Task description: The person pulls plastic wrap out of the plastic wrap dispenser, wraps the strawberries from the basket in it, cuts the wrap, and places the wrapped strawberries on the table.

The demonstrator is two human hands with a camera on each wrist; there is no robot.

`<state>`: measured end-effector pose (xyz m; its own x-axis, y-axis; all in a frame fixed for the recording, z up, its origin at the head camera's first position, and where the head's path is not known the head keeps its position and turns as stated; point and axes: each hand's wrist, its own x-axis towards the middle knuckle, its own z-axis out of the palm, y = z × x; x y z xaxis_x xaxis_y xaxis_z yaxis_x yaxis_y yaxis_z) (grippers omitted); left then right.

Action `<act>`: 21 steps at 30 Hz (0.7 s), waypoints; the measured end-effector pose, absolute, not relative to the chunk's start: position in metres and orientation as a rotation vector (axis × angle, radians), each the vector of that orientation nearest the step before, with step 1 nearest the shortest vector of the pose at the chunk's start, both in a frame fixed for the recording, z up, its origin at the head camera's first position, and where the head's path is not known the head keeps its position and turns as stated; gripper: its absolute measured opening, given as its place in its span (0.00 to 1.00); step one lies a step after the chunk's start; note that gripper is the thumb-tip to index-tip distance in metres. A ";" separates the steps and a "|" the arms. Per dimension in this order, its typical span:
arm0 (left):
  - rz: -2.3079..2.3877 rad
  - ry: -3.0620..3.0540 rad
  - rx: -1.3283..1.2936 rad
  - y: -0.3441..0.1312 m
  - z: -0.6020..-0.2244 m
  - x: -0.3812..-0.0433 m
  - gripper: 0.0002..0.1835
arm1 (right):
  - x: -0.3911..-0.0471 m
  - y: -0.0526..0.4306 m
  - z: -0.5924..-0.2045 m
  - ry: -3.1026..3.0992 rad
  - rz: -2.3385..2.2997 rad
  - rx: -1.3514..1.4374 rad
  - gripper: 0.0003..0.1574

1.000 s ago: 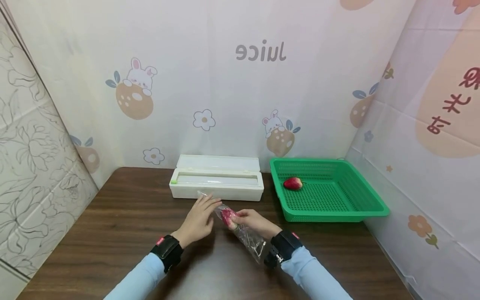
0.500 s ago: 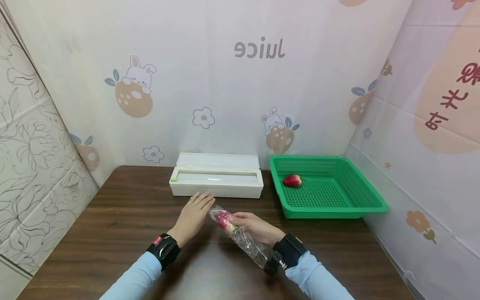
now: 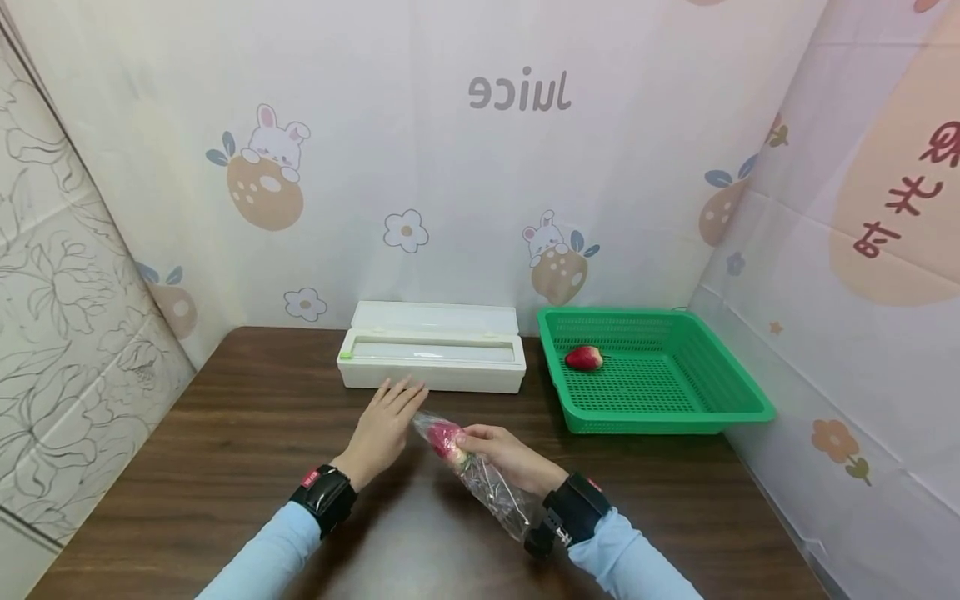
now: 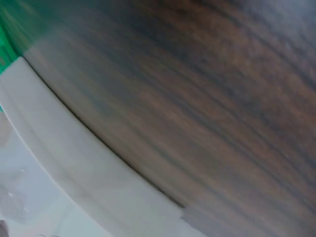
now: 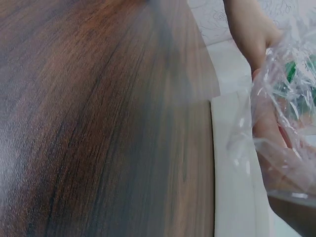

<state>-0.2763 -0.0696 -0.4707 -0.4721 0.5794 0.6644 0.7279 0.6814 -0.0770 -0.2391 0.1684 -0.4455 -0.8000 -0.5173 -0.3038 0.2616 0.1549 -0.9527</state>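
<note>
A red fruit with a pale end [image 3: 444, 439] lies inside crinkled clear plastic wrap [image 3: 495, 496], whose loose length trails toward the right wrist. My right hand [image 3: 513, 460] grips the wrapped fruit, thumb across its top and the other fingers mostly hidden. To the left, my left hand [image 3: 381, 433] extends its fingers just beside the wrap's far end, in front of the white wrap dispenser box [image 3: 435, 379]. In the right wrist view the clear wrap [image 5: 291, 103] covers part of a hand. The left wrist view catches the box's front wall [image 4: 89, 153] but no fingers.
The dispenser's lid [image 3: 435, 317] is raised against the wall side. At the back right stands a green plastic basket [image 3: 675, 423] holding another red fruit [image 3: 584, 358]. Everything rests on a dark wooden table [image 3: 247, 433], with printed curtains [image 3: 637, 150] behind.
The left hand has drawn left, off the far end of the wrap it was touching. That end has fallen back toward the fruit. The right hand keeps its grip, nearly still.
</note>
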 end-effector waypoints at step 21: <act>-1.666 -2.342 -0.555 -0.031 -0.457 -0.253 0.29 | -0.235 0.162 -0.437 1.947 -1.799 -0.267 0.33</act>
